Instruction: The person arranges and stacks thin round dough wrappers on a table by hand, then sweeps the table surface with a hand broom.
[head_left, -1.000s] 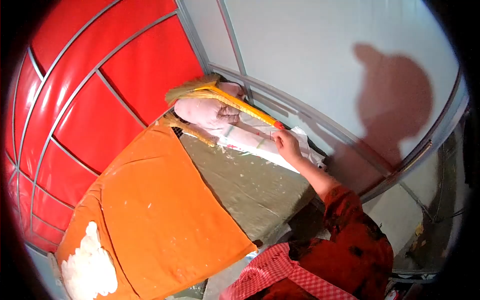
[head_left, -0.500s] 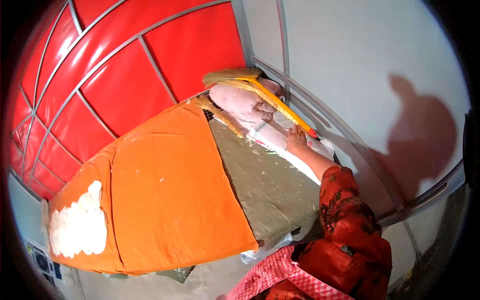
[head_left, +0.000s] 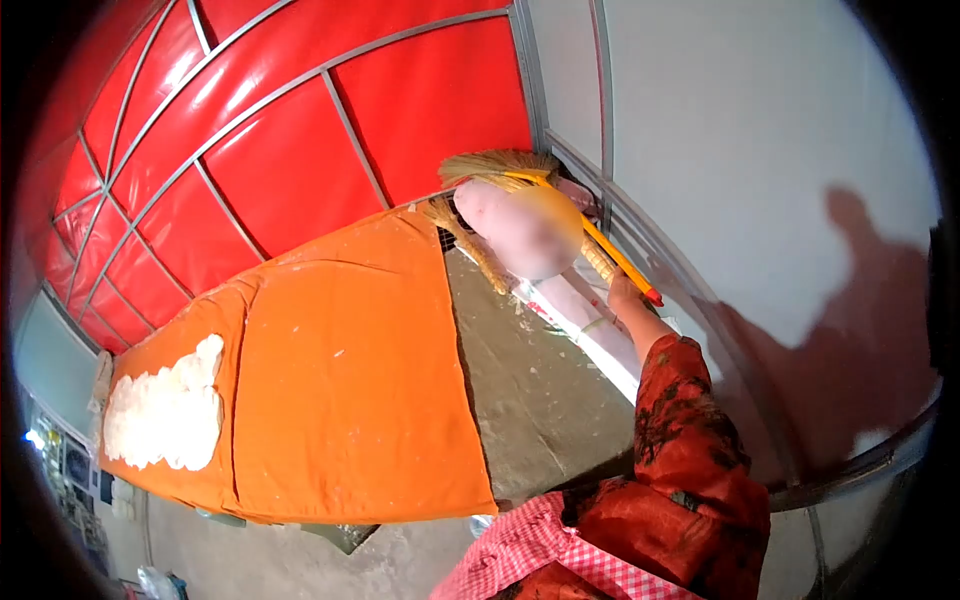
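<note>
My right hand (head_left: 626,296) is at the back right corner of the platform, its fingers closed round the lower end of a pale straw broom handle (head_left: 597,258). Right beside it lies a yellow stick (head_left: 622,262) with an orange-red tip. Broom bristles (head_left: 490,163) fan out at the far end, over a pinkish bundle (head_left: 485,212) that is partly blurred. A white sheet or sack (head_left: 575,310) lies under the hand. My left hand is out of view.
An orange cloth (head_left: 345,370) covers much of the platform, with white dough-like pieces (head_left: 165,405) at its left end. Bare olive covering (head_left: 540,390) shows on the right. A red panelled wall (head_left: 430,110) and a pale wall (head_left: 740,150) stand behind.
My right hand has moved from near the yellow stick's tip, through an open pose beside it, to the straw handle, where its fingers have closed. The view has shifted, showing more floor.
</note>
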